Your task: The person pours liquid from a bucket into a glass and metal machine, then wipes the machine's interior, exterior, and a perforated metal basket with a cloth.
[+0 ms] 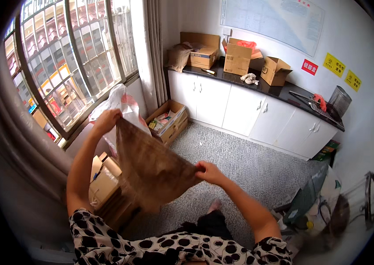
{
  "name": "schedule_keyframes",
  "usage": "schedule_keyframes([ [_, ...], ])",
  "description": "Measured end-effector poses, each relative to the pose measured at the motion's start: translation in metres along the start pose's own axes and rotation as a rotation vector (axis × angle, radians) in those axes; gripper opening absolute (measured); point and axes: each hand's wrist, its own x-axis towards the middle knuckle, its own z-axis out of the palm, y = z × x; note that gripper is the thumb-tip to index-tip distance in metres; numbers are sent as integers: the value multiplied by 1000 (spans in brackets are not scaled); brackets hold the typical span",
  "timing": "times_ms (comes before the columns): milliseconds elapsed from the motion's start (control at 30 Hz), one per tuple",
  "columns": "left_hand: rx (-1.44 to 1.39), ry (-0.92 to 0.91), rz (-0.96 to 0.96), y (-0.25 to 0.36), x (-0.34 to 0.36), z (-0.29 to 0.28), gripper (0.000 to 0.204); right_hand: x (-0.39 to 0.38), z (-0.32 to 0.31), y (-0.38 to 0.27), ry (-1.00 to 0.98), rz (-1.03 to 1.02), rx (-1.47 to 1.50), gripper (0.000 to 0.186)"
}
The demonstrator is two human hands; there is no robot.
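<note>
A brown cloth (pixel 151 165) hangs stretched between my two hands in mid-air, its lower part drooping and slightly blurred. My left hand (pixel 107 120) is raised, pinching the upper left corner near the white plastic bag (pixel 127 104). Lower down on the right, my right hand (pixel 211 172) grips the cloth's right corner over the grey floor. Both sets of fingers are closed on the fabric. Behind the cloth's left edge stand cardboard boxes (pixel 103 187), partly hidden by it.
An open box of small packages (pixel 169 121) sits on the floor by the curtain. Cardboard boxes (pixel 238 57), a white rag (pixel 249 79) and a wire mesh basket (pixel 340 100) stand on the black counter (pixel 215 75). A fan (pixel 369 201) and clutter occupy the right side.
</note>
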Motion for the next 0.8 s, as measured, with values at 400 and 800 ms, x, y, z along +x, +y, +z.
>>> schedule_keyframes([
  [400, 37, 141, -225, -62, 284, 26, 13, 300, -238, 33, -84, -171, 279, 22],
  [800, -133, 333, -79, -154, 654, 103, 14, 561, -427, 83, 219, -302, 475, 6],
])
